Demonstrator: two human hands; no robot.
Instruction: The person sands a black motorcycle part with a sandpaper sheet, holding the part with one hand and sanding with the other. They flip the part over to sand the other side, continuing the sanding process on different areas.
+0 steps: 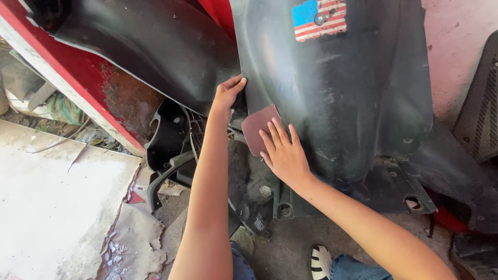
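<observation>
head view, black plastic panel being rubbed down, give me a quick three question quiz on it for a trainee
1. True or false: the right hand presses a reddish-brown sheet of sandpaper flat against the large black plastic body panel.
2. Where does the left hand rest?
A. on the panel's left edge
B. on the striped flag sticker
C. on the grey concrete floor
3. Fill in: the flag sticker sits near the panel's ____ edge.

Key:
1. True: the fingers lie spread over the sheet.
2. A: the fingertips grip the edge, above the sandpaper.
3. Top.
</observation>
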